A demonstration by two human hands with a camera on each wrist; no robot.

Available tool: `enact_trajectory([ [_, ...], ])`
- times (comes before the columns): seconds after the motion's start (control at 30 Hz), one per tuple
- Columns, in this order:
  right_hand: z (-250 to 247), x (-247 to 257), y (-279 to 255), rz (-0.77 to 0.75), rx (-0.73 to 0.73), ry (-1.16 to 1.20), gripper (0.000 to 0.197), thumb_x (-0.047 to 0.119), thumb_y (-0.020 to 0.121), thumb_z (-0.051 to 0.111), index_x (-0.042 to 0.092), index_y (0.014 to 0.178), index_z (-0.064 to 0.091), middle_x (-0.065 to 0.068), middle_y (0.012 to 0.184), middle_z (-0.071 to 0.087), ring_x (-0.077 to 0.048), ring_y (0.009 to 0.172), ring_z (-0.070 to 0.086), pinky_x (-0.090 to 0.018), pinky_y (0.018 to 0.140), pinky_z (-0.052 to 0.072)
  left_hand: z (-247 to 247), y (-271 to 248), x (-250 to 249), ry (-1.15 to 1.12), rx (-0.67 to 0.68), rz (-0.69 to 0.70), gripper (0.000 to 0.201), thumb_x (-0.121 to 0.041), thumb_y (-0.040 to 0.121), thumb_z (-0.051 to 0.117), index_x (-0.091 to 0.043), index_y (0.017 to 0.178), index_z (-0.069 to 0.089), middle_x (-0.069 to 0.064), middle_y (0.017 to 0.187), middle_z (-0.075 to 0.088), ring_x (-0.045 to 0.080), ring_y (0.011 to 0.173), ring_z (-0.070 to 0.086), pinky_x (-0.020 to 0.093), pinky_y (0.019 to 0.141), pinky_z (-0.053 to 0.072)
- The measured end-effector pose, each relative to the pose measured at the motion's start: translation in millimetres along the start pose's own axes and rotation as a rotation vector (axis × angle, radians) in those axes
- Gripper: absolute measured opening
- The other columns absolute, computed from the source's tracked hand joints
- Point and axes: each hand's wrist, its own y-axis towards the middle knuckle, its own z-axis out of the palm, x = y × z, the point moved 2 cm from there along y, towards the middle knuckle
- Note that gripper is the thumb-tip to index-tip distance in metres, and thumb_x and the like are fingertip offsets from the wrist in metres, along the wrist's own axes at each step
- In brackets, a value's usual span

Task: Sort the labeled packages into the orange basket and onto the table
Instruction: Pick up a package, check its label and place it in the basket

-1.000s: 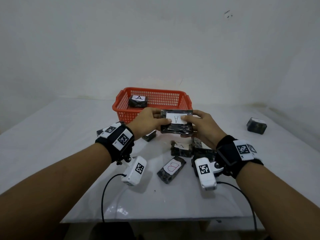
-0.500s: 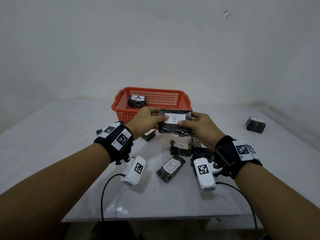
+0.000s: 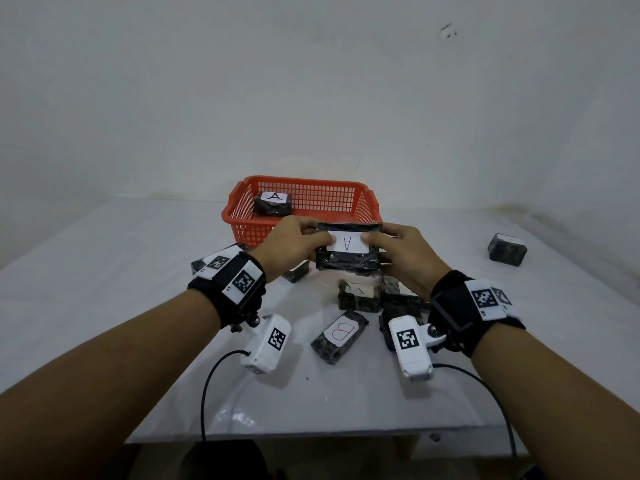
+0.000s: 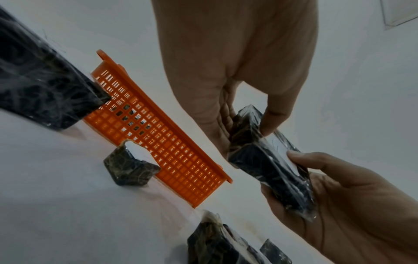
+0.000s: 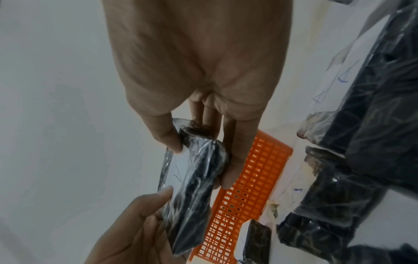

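Both hands hold one black wrapped package [image 3: 348,258] with a white label marked A, in the air just in front of the orange basket [image 3: 311,199]. My left hand [image 3: 298,242] pinches its left end with thumb on the label, and my right hand [image 3: 398,252] pinches its right end. The same package shows in the left wrist view [image 4: 267,160] and the right wrist view [image 5: 196,187], thumbs on top and fingers beneath. Another A package [image 3: 273,204] lies inside the basket at its left. A package marked B [image 3: 339,336] lies on the table [image 3: 104,271].
Several more black packages [image 3: 360,296] lie in a cluster under my hands, one [image 3: 296,271] near the basket's front wall. A lone package [image 3: 507,249] sits far right. Cables from the wrist cameras trail over the table's near edge [image 3: 311,433]. Walls close in behind and right.
The held A package has stayed between both hands, shifting only slightly up and toward the basket. Nothing else has moved.
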Motion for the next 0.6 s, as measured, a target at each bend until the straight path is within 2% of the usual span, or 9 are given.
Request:
enact_trajectory([
  [0.13, 2.1, -0.4, -1.6, -0.077, -0.019, -0.045, 0.036, 0.001, 0.086, 0.078, 0.004, 0.12, 0.07, -0.014, 0.106, 0.079, -0.03, 0.094, 0.078, -0.037, 0.079, 0.064, 1.4, -1.3, -2.5, 0.007, 0.009, 0.027, 0.025, -0.007, 0.096, 0.069, -0.002, 0.121, 0.068, 0.011, 0.11, 0.078, 0.024, 0.093, 0.078, 0.03, 0.08, 0.063],
  [0.23, 0.5, 0.5, -1.5, -0.119, -0.045, -0.088, 0.037, 0.0, 0.085, 0.08, 0.005, 0.121, 0.071, -0.012, 0.105, 0.08, -0.027, 0.095, 0.078, -0.036, 0.084, 0.063, 3.1, -3.4, -3.0, -0.02, 0.033, 0.034, 0.027, -0.009, 0.095, 0.072, -0.003, 0.121, 0.068, 0.012, 0.113, 0.077, 0.026, 0.099, 0.077, 0.032, 0.085, 0.063],
  [0.33, 0.3, 2.0, -0.3, -0.096, -0.029, -0.089, 0.036, 0.002, 0.085, 0.079, 0.006, 0.12, 0.071, -0.012, 0.106, 0.079, -0.029, 0.096, 0.078, -0.039, 0.087, 0.063, 0.9, -3.1, -2.3, 0.049, 0.012, 0.063, 0.029, -0.008, 0.092, 0.074, -0.006, 0.12, 0.069, 0.011, 0.111, 0.078, 0.024, 0.098, 0.077, 0.035, 0.089, 0.063],
  [0.47, -0.2, 4.6, -1.4, -0.097, -0.053, -0.047, 0.027, 0.011, 0.089, 0.078, 0.009, 0.116, 0.074, -0.009, 0.104, 0.08, -0.027, 0.094, 0.078, -0.037, 0.084, 0.063, 2.2, -2.2, -5.7, 0.065, 0.011, 0.075, 0.03, -0.009, 0.092, 0.076, -0.008, 0.121, 0.069, 0.008, 0.111, 0.078, 0.021, 0.098, 0.078, 0.037, 0.09, 0.063],
  [0.6, 0.0, 2.1, -3.4, -0.103, -0.074, -0.073, 0.028, 0.011, 0.09, 0.078, 0.008, 0.117, 0.073, -0.01, 0.103, 0.08, -0.028, 0.093, 0.078, -0.037, 0.081, 0.064, 3.1, -3.5, -3.1, 0.088, 0.007, 0.09, 0.029, -0.011, 0.091, 0.077, -0.008, 0.119, 0.069, 0.008, 0.111, 0.078, 0.021, 0.097, 0.077, 0.037, 0.09, 0.063],
])
